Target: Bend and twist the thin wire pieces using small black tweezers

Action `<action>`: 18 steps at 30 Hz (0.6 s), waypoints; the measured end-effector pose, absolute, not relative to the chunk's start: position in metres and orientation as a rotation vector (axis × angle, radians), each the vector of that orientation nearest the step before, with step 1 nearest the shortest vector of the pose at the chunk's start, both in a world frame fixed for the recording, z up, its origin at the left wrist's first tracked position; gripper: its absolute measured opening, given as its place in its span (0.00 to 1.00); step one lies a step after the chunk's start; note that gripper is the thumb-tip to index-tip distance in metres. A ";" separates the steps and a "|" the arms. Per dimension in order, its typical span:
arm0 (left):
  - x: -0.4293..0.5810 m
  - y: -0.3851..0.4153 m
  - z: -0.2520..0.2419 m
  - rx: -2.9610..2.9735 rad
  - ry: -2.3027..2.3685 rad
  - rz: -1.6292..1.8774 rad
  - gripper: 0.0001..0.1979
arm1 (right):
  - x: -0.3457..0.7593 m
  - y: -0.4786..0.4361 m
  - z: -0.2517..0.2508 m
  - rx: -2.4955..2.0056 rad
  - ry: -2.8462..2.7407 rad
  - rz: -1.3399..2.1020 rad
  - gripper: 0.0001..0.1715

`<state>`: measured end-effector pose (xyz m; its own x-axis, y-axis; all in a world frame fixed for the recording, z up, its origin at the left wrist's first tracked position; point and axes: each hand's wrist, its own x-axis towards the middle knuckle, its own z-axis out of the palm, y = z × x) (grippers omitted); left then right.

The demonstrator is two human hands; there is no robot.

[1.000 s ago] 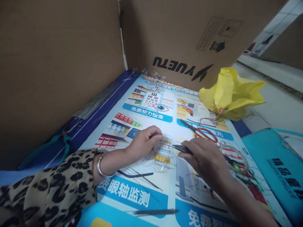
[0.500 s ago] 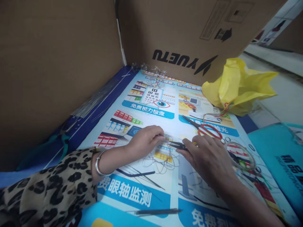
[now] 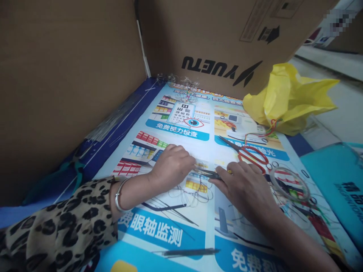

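Observation:
My left hand is closed, its fingers pinching a thin wire piece with several loose loops that hang below and to the right of the fingers. My right hand grips a pair of dark-jawed needle-nose pliers. The jaws point left and meet the wire right beside my left fingertips. Exactly how the jaws sit on the wire is too fine to make out. Just beyond my right hand lie red-handled scissors.
A printed poster covers the work surface, walled by cardboard. A yellow bag and a coil lie right. Cut wires and teal-handled pliers lie left; dark wire lengths lie in front.
My left hand has turned, its knuckles now higher and its fingers curled further over the wire. The wire loops have shifted with it. My right hand still holds the pliers, moved slightly left.

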<state>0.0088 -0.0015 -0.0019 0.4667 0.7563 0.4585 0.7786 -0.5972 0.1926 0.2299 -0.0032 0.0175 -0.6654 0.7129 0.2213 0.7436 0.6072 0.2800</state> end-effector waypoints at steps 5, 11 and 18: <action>0.008 0.000 -0.002 -2.716 -1.435 -0.713 0.10 | 0.230 -0.001 0.017 -1.258 -2.751 -0.523 0.16; 0.006 0.003 -0.007 -2.759 -1.353 -0.701 0.09 | 0.225 0.005 0.022 -1.206 -2.779 -0.519 0.16; 0.004 0.004 -0.008 -2.829 -1.220 -0.696 0.08 | 0.220 0.017 0.027 -1.023 -2.873 -0.592 0.16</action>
